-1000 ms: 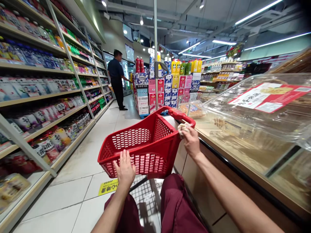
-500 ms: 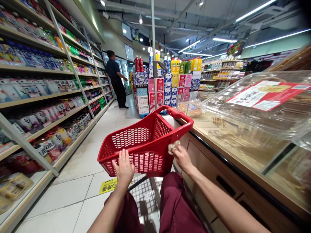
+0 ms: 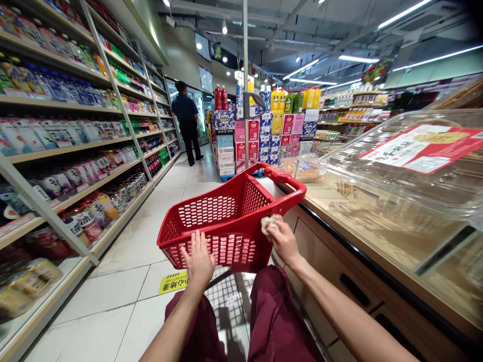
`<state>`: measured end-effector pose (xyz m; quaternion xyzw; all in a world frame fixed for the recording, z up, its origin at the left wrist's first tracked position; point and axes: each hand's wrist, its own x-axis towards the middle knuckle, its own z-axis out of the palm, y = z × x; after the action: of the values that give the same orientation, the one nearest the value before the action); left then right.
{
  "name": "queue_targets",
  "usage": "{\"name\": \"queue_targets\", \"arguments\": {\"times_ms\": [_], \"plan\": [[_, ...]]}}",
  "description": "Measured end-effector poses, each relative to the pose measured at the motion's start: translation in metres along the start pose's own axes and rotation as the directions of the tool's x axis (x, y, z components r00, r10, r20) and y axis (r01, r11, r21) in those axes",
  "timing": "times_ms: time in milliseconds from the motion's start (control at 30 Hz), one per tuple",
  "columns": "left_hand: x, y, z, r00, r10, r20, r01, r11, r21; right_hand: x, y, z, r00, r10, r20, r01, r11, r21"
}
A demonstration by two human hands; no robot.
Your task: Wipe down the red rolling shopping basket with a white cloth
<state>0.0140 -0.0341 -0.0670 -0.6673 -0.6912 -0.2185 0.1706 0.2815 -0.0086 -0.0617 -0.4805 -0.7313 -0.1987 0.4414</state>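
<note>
A red plastic shopping cart (image 3: 211, 229) with perforated sides stands before my knees, its handle bar up at the right. My left hand (image 3: 199, 261) rests against the near side wall, fingers stretched out and holding nothing. In my right hand (image 3: 286, 242) a crumpled whitish cloth (image 3: 270, 224) is pinched. The cloth lies at the cart's rear side, just below the handle's base. The basket interior shows bare red plastic, partly hidden by the near wall.
Drink shelves (image 3: 75, 151) line the left. A wooden display counter (image 3: 339, 221) with plastic food boxes (image 3: 426, 151) borders the right. Stacked drink cartons (image 3: 260, 141) and a metal pole (image 3: 245, 60) stand ahead. A person (image 3: 186, 120) stands in the aisle. A yellow floor sticker (image 3: 172, 283) lies below.
My right hand with the cloth has shifted slightly along the cart's side. My left hand stays on the wall. The person ahead has turned further away. The view has swung slightly left.
</note>
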Motion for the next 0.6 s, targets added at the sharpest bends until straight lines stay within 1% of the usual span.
{"name": "queue_targets", "arguments": {"times_ms": [33,67,100,133,167,233,267,300,400,433,467,533,600], "plan": [[-0.002,0.002,0.000,1.000,0.001,0.003,-0.001,1.000,-0.003,0.008,-0.001,0.001,0.998,0.033,-0.057,-0.033,0.999,-0.001],[-0.005,0.004,0.000,1.000,0.001,0.007,-0.001,1.000,-0.005,0.015,-0.003,0.002,0.995,0.054,-0.083,-0.055,0.998,-0.004],[-0.007,0.006,0.000,1.000,0.003,0.012,-0.003,1.000,-0.006,0.018,-0.005,0.005,0.996,0.060,-0.073,-0.061,0.998,-0.008],[-0.009,0.007,0.000,1.000,0.012,0.018,-0.012,1.000,-0.006,0.018,-0.009,0.009,0.998,0.050,-0.031,-0.051,0.999,-0.014],[-0.012,0.008,-0.001,0.999,0.026,0.026,-0.026,1.000,-0.006,0.015,-0.013,0.014,0.999,0.024,0.038,-0.023,1.000,-0.015],[-0.016,0.006,-0.001,0.998,0.053,0.039,-0.053,0.999,-0.003,0.004,-0.022,0.022,0.982,-0.049,0.181,0.048,0.999,0.008],[-0.018,0.005,0.000,0.998,0.059,0.039,-0.059,0.998,-0.002,0.000,-0.027,0.025,0.974,-0.075,0.214,0.070,0.997,0.031],[-0.020,0.002,0.001,0.997,0.061,0.038,-0.061,0.998,-0.001,-0.002,-0.031,0.026,0.975,-0.088,0.206,0.078,0.995,0.055],[-0.025,-0.003,0.003,0.998,0.055,0.027,-0.055,0.998,-0.009,0.009,-0.041,0.029,0.996,-0.055,0.067,0.048,0.993,0.107],[-0.027,-0.005,0.003,0.998,0.055,0.026,-0.055,0.998,-0.017,0.014,-0.045,0.030,0.998,-0.048,0.037,0.043,0.993,0.113],[-0.028,-0.006,0.002,0.998,0.054,0.027,-0.054,0.998,-0.026,0.016,-0.048,0.033,0.998,-0.053,0.040,0.049,0.992,0.114],[-0.030,-0.009,0.001,0.998,0.052,0.031,-0.050,0.997,-0.057,0.013,-0.057,0.040,0.988,-0.087,0.126,0.073,0.991,0.111],[-0.032,-0.012,0.001,0.999,0.037,0.033,-0.033,0.993,-0.110,0.003,-0.069,0.047,0.961,-0.138,0.241,0.108,0.985,0.136]]}}
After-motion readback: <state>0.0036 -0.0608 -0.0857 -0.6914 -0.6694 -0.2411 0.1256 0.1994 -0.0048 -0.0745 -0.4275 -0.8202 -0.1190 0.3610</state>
